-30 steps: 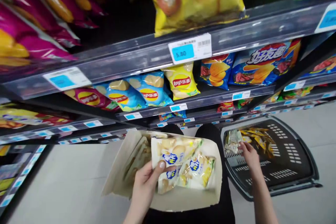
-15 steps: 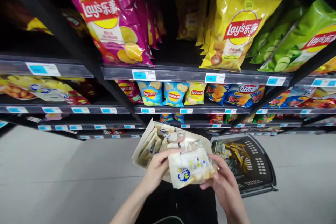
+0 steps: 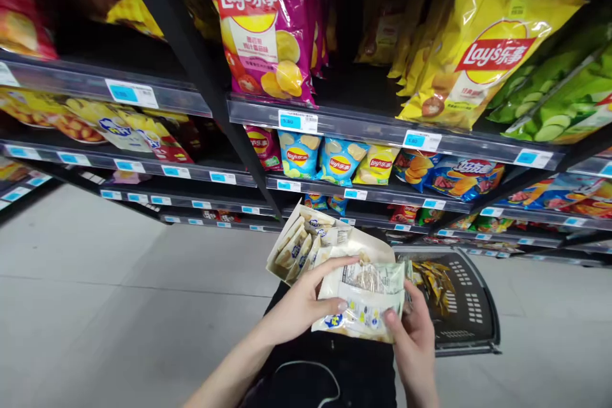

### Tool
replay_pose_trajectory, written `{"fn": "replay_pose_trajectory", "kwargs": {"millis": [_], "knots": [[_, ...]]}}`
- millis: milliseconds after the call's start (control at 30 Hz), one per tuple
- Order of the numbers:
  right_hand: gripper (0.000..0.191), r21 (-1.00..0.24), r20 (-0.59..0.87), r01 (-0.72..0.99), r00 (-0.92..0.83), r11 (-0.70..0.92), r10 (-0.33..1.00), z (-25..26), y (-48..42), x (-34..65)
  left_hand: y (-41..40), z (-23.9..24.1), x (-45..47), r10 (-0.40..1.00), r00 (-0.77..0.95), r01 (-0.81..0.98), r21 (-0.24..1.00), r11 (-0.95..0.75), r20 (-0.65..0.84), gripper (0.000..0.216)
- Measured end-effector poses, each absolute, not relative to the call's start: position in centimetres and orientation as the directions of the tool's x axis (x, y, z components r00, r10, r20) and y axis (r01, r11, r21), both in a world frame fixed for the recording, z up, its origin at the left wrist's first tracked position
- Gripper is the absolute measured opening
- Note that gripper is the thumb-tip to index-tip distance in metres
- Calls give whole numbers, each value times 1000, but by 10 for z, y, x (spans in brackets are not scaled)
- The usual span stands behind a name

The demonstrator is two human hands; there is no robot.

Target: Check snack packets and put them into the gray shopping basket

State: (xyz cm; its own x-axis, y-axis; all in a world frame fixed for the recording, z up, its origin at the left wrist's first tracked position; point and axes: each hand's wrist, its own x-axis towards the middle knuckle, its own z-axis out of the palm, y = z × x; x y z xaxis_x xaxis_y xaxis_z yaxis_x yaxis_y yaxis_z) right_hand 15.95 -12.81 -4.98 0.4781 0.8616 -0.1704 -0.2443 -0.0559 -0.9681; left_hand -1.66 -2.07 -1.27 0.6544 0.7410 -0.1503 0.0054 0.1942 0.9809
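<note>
Holding 1 cream snack packet [image 3: 366, 319] between the left hand [image 3: 306, 296] and the right hand [image 3: 418, 331], just in front of the open carton [image 3: 380, 247] and overlapping its near side in view. Curled about halfway with the left hand, near the carton's front, with fingers reaching over the packet and thumb pressed to its printed face beside a blue logo. Curled more tightly with the right hand, in front of the carton's right end, with thumb on the packet's right part. Cannot tell the contact of the fingers behind. At the packet's upper right, before the same end of the carton, also a pale green wrapper [image 3: 394, 274]; cannot tell its exact hold.

Inside the carton's left part, a row of upright cream packets [image 3: 296, 252]. Below the carton, dark clothing [image 3: 363, 370] and a thin white cord [image 3: 332, 377]. Right of the carton, on the floor, a black basket [image 3: 471, 331] with yellow packets [image 3: 437, 280] inside. Beyond the carton, on dark shelving: 2 blue Lay's bags [image 3: 299, 156], 1 large purple bag [image 3: 268, 32] higher up, and a large yellow bag [image 3: 488, 64] farther right.
</note>
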Motion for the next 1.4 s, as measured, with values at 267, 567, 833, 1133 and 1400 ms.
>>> {"fn": "replay_pose_trajectory", "kwargs": {"millis": [267, 567, 833, 1133, 1400], "knots": [[47, -976, 101, 215, 582, -34, 807, -59, -126, 169, -17, -31, -12, 887, 405, -38, 965, 258, -221, 27], [40, -993, 21, 111, 406, -27, 913, -55, -100, 180, 11, -30, -20, 841, 518, 138, 985, 99, -157, 20], [19, -985, -98, 91, 383, -143, 919, -59, -88, 188, 23, -35, -16, 830, 553, -1, 996, 89, -74, 9], [8, -974, 120, 220, 301, 53, 946, -55, -79, 197, 22, -38, -8, 833, 542, -69, 982, 175, -110, 3], [14, -987, 88, 154, 227, 53, 970, -55, -82, 215, 30, -35, -13, 777, 624, 5, 995, 101, -82, 8]]}}
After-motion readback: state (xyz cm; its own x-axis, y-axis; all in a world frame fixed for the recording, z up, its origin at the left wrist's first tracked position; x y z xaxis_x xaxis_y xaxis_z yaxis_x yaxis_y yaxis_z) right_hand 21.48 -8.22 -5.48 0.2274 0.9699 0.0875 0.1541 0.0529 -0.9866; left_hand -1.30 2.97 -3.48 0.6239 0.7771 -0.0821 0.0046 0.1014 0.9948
